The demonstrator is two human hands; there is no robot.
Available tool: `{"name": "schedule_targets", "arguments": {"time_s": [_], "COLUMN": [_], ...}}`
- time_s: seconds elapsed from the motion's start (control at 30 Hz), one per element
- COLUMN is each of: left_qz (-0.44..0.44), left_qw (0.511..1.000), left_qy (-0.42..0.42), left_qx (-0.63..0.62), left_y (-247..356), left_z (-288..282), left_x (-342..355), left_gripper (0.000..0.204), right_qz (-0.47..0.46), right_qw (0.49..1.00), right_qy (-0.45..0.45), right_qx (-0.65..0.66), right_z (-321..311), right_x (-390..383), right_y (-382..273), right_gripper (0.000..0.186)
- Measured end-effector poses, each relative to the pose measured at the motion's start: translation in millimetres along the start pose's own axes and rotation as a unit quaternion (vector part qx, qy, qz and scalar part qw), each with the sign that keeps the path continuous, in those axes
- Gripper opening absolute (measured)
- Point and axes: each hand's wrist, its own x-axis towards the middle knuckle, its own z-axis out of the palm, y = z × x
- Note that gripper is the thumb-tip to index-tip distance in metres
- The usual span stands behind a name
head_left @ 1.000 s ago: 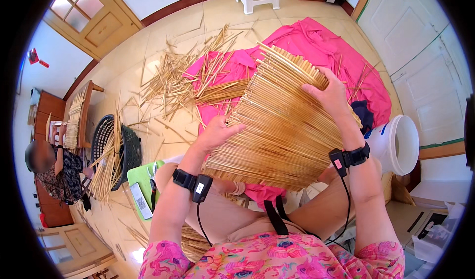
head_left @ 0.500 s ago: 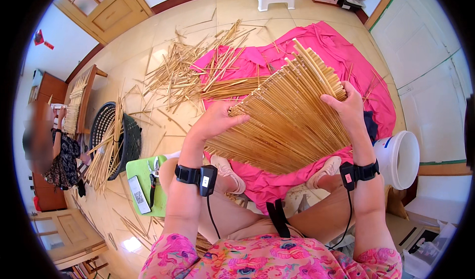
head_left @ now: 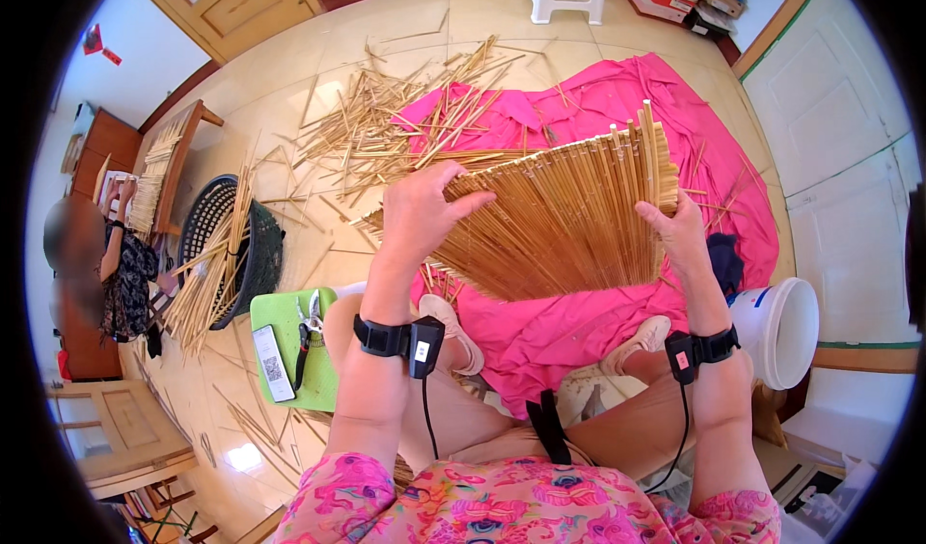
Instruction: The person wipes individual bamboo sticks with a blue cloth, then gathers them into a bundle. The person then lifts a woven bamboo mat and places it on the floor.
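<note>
A fan-shaped mat of thin tan stalks [head_left: 559, 221], set side by side, hangs tilted over a pink cloth [head_left: 540, 337]. My left hand [head_left: 429, 206] grips its left part, thumb on the near face and the other fingers mostly hidden. At the right edge, my right hand [head_left: 678, 233] closes round the bundled stalk ends, thumb in front. Pale stalk tips stick up along the far edge. Whether the far side of the mat carries any ties is hidden.
Loose stalks [head_left: 386, 124] lie heaped beyond the mat. To the left are a green stool [head_left: 323, 366] with pruning shears [head_left: 307, 337] and a phone [head_left: 273, 363], a dark basket [head_left: 258, 264] of stalks, and another person [head_left: 125, 284]. A white bucket [head_left: 786, 332] stands right.
The mat has tipped up, its near edge lifting away from me and its stalks standing steeper at the right. My left hand has risen; my right hand sits lower. Both keep their hold.
</note>
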Motion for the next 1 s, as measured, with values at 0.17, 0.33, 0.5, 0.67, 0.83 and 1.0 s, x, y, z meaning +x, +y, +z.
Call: {"name": "schedule_targets", "arguments": {"time_s": [0.17, 0.33, 0.5, 0.67, 0.83, 1.0], "left_qz": [-0.095, -0.227, -0.377, -0.379, -0.323, -0.371], "left_qw": [0.994, 0.945, 0.829, 0.788, 0.848, 0.769], "left_qy": [0.024, 0.2, 0.176, 0.166, 0.201, 0.224], "left_qx": [-0.037, -0.121, -0.373, -0.457, -0.369, -0.47], "left_y": [-1.9, -47.1, -79.2, -62.8, -66.1, -65.1], "left_z": [7.2, 24.4, 48.6, 42.9, 38.7, 46.3], "left_x": [5.2, 3.8, -7.6, 0.9, 2.3, -2.2], "left_gripper": [0.038, 0.058, 0.073, 0.074, 0.061, 0.045], "right_qz": [0.038, 0.077, 0.086, 0.091, 0.071, -0.013], "right_qw": [0.995, 0.992, 0.98, 0.973, 0.97, 0.998], "right_qy": [-0.006, 0.026, 0.04, 0.055, 0.04, 0.015], "right_qx": [0.097, 0.1, 0.174, 0.205, 0.23, 0.067], "right_z": [8.3, 2.3, -12.1, -23.1, -27.7, -34.3], "right_x": [5.1, 5.6, 5.4, 10.8, 13.1, 9.8], "right_y": [38.5, 59.4, 51.8, 60.3, 81.8, 116.8], "right_gripper": [0.034, 0.031, 0.033, 0.036, 0.036, 0.033]}}
